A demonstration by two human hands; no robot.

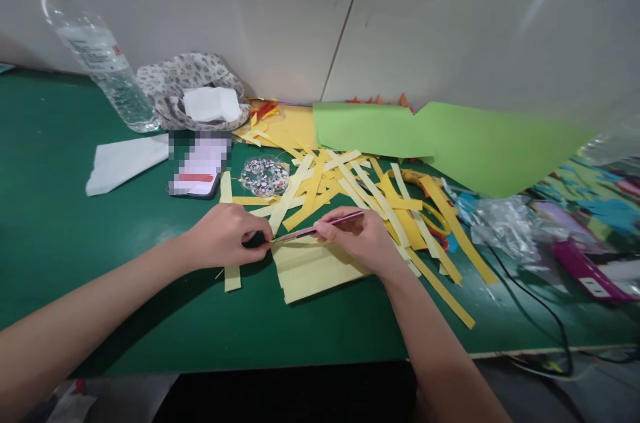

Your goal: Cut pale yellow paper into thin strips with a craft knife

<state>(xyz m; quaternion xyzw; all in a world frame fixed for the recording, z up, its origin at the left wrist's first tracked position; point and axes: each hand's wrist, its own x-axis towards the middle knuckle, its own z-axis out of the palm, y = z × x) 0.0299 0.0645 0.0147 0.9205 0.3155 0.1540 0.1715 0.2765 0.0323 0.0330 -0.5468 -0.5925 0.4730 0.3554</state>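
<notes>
A folded sheet of pale yellow paper [320,273] lies in front of me on the green table. My left hand [227,236] is closed in a pinch at the paper's upper left corner, thumb against forefinger. In my right hand [357,240] is a slim dark pink pencil [300,233], held low over the paper's top edge with its tip pointing left, close to the left fingertips. The tip itself is too small to make out. Beside my left wrist a pale yellow strip [232,278] passes under the hand.
Several yellow paper strips [320,180] are heaped beyond my hands, near yellow-handled scissors [435,216]. A round case of beads [265,176], a phone [200,166] and a water bottle [100,53] stand left. Green paper [460,143], clear plastic [505,226] and a black cable [530,296] lie right.
</notes>
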